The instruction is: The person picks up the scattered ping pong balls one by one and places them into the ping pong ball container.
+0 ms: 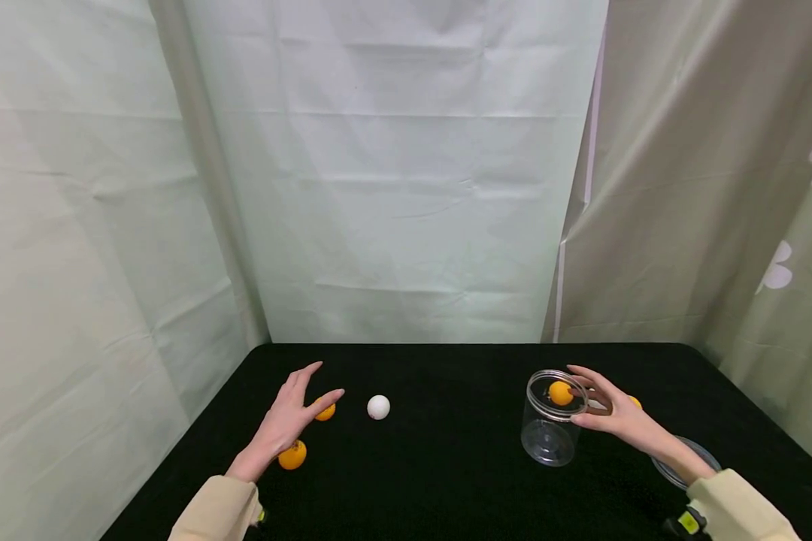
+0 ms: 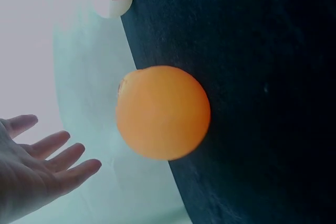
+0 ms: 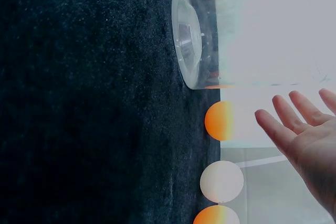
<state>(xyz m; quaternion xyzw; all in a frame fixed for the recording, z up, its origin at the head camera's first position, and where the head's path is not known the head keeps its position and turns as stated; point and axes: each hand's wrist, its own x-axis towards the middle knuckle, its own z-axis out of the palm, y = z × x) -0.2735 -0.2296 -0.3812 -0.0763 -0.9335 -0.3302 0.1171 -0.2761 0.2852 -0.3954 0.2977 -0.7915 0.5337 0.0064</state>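
My left hand hovers with spread fingers over the left of the table. An orange ping-pong ball lies below its wrist, and another orange ball is partly hidden behind the thumb. Farther right lies a white ping-pong ball. On the right, a clear open jar stands upright. My right hand is beside its rim, fingers extended; whether they touch it I cannot tell. Behind the jar, an orange ball shows through its clear wall. The right wrist view shows a white ball and another orange ball.
A clear round lid lies under the right forearm, partly covered. Black cloth covers the table. Pale curtains hang behind and along both sides.
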